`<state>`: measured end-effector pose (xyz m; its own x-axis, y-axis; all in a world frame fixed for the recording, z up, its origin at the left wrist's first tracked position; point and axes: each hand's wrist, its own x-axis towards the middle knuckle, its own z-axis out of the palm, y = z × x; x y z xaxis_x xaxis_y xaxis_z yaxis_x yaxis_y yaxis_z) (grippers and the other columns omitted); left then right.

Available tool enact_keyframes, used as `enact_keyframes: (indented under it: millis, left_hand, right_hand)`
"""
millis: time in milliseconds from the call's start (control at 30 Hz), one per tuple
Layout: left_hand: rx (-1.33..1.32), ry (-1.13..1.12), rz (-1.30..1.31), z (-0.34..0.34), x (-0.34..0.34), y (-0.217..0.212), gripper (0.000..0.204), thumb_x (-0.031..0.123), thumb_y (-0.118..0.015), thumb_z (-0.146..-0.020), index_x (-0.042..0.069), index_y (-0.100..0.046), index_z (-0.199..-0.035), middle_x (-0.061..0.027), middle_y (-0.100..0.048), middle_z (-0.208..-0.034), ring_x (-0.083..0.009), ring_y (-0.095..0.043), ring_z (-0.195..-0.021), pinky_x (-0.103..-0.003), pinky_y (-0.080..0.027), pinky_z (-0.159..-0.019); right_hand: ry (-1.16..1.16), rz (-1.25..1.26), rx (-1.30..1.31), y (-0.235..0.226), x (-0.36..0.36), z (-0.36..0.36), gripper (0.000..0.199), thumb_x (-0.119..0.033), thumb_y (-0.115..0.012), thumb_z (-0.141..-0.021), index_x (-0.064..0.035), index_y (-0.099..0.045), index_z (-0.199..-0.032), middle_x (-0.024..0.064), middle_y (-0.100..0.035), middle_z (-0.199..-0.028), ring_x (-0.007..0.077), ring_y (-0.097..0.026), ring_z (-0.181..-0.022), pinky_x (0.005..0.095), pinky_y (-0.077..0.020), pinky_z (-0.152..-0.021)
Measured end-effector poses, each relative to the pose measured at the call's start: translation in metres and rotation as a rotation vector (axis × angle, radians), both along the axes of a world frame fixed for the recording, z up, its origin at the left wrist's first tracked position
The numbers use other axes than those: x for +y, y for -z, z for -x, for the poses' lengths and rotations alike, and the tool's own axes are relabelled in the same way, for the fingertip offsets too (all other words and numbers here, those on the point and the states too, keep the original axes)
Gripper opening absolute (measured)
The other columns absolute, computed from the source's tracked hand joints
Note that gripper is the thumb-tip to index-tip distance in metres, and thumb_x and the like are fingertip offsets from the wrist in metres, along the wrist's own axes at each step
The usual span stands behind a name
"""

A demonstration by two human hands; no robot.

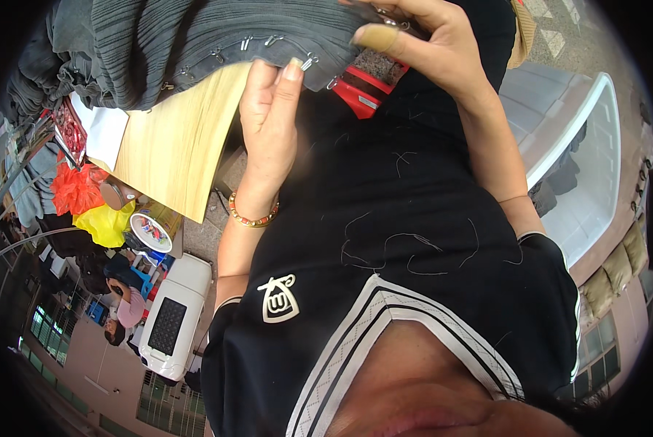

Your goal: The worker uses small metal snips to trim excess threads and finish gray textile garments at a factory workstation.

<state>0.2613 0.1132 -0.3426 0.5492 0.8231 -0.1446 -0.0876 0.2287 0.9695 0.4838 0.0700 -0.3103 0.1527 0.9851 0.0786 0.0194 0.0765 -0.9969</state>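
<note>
A dark grey pleated garment (144,44) spreads across the top left, with a smooth band along its lower edge. Small silver wire fasteners, like hooks or pins, sit in a row on that band. My left hand (270,116) pinches the band between thumb and fingers, right beside one fastener. Further right, my right hand (439,47) is closed at the far end of the band, its thumb wrapped in a tan covering. Its fingertips are partly cut off by the top edge of the view, and small shiny bits show beside them.
A light wooden board (188,138) lies under the garment. Below the hands is a red object (359,95). White sheets, red and yellow bags and a round white tub (152,231) stand left; a translucent bin (596,160) with dark cloth stands right. Another person (126,309) sits lower left.
</note>
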Motion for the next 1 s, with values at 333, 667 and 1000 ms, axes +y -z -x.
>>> enact_keyframes:
  millis: [333,667,1000]
  left_hand:
    - [0.190,-0.060,-0.389,-0.005,-0.003,-0.002,0.014,0.009,-0.055,-0.102,0.001,-0.063,-0.111,-0.0001,-0.063,-0.091,-0.0063,-0.052,-0.083,-0.022,-0.045,-0.075]
    - [0.183,0.026,-0.332,-0.002,-0.002,-0.002,0.025,0.005,-0.051,-0.103,-0.002,-0.058,-0.126,-0.0040,-0.063,-0.117,-0.0095,-0.055,-0.107,-0.024,-0.042,-0.098]
    - [-0.350,-0.001,0.256,0.001,0.016,-0.013,0.027,0.011,-0.043,-0.105,0.002,-0.053,-0.128,-0.0137,-0.064,-0.125,-0.0256,-0.066,-0.111,-0.043,-0.052,-0.099]
  right_hand:
    - [-0.096,-0.043,-0.131,-0.004,0.013,0.019,0.026,-0.003,-0.080,-0.080,0.0030,-0.071,-0.103,0.0020,-0.059,-0.081,0.0067,-0.052,-0.068,0.0220,-0.0396,-0.057]
    - [-0.074,-0.606,-0.223,0.026,0.031,0.015,0.008,-0.001,-0.068,-0.089,0.0034,-0.066,-0.095,0.0012,-0.058,-0.079,0.0069,-0.054,-0.070,0.0236,-0.0424,-0.059]
    - [0.095,0.111,0.433,-0.005,0.003,-0.021,0.010,-0.013,-0.066,-0.096,-0.0036,-0.067,-0.098,-0.0057,-0.055,-0.073,0.0017,-0.037,-0.055,0.0203,-0.0265,-0.051]
